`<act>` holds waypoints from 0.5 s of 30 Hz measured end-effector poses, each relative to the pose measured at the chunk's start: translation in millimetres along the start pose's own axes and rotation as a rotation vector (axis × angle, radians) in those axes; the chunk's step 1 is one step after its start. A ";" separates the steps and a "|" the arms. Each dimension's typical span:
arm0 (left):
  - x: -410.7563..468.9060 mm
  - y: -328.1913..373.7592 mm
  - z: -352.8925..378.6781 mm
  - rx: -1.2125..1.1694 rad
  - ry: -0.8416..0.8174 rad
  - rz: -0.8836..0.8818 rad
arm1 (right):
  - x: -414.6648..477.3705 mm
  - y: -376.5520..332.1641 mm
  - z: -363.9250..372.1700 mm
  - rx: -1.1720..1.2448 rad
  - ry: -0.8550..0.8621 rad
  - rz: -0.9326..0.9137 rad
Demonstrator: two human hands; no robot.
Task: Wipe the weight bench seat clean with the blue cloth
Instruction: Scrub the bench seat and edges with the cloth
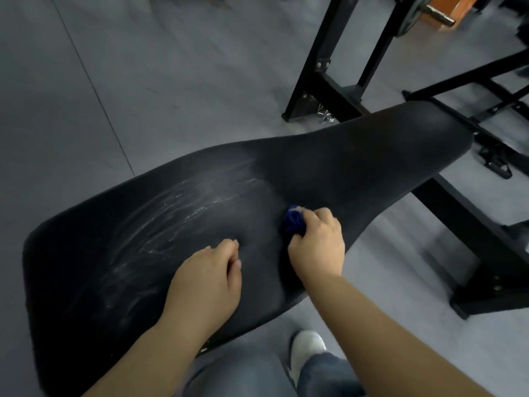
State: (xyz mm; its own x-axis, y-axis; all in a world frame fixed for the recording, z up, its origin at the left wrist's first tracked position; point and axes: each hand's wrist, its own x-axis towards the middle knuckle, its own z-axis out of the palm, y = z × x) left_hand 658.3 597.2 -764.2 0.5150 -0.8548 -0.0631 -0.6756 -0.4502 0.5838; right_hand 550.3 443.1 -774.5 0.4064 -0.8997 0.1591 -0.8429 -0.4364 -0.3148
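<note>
The black padded weight bench seat [357, 167] runs from lower left to upper right across the head view. White streaks [183, 213] mark its wider left half. My right hand [317, 245] presses a bunched blue cloth [293, 222] onto the pad near its middle, fingers curled over it; most of the cloth is hidden under the hand. My left hand [209, 279] rests on the pad just left of the right hand, fingers curled loosely, with nothing in it.
The bench's black steel frame [486, 247] extends to the right. Black rack uprights [323, 70] stand behind the bench on the grey floor [114, 81]. A weight plate on a bar [412, 15] shows at top right. My white shoe [306, 353] and jeans are below the seat.
</note>
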 end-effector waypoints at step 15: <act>-2.4 4.7 9.0 0.097 0.042 -0.015 | 10.0 -12.8 9.9 0.093 -0.014 -0.173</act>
State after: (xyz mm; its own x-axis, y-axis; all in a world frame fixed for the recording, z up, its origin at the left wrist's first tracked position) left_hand 649.1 594.8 -768.6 0.5457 -0.8372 -0.0364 -0.7146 -0.4876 0.5016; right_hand 568.7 439.7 -778.1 0.5481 -0.8107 0.2060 -0.7236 -0.5830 -0.3694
